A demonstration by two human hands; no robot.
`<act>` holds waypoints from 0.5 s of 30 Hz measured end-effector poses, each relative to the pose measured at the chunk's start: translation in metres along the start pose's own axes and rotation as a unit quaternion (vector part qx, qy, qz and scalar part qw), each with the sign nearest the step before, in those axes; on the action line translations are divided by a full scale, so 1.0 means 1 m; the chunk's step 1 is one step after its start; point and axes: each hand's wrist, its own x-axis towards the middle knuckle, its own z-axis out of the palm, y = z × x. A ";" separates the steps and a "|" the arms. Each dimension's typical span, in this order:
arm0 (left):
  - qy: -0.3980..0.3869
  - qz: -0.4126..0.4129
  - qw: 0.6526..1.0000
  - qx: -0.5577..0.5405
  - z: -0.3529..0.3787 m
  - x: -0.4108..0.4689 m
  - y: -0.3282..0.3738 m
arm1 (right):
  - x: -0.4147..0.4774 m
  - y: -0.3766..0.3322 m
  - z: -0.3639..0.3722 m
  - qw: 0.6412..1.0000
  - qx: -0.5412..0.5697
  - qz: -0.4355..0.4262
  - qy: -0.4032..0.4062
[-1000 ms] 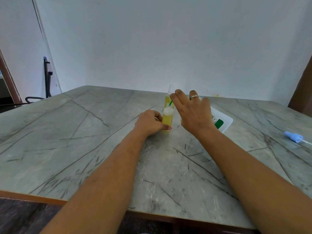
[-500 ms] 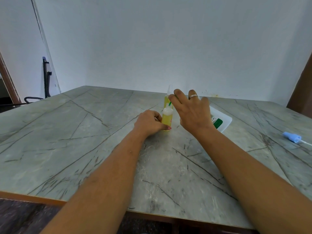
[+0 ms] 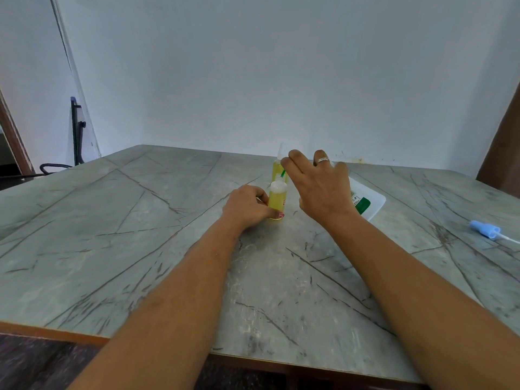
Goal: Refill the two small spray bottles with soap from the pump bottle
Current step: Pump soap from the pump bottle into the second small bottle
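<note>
Little had moved in a second: the left hand [image 3: 247, 205] still gripped the near spray bottle [image 3: 277, 199], upright toward the desk's [image 3: 140, 249] far edge, yellow soap to its shoulder. The right hand [image 3: 320, 190] hovered above, fingers spread; whether it pinched the green sliver [image 3: 283, 172] was unclear. The second bottle [image 3: 277, 168], also yellow-filled, stood behind; the pump bottle [image 3: 368, 202] lay sideways. Filling looked nearly done.

I see near spray bottle [image 3: 278, 199] upright, yellow-filled; far spray bottle [image 3: 278, 166] upright just behind; white pump bottle [image 3: 367, 204] lying flat.
</note>
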 end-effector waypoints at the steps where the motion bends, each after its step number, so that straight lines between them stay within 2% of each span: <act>1: 0.001 0.001 1.000 0.000 0.000 0.000 0.000 | 0.000 0.000 0.000 1.000 -0.001 -0.002 0.001; 15: 0.007 -0.002 1.000 0.005 0.003 0.004 -0.003 | 0.001 -0.002 0.001 1.000 0.002 -0.002 -0.003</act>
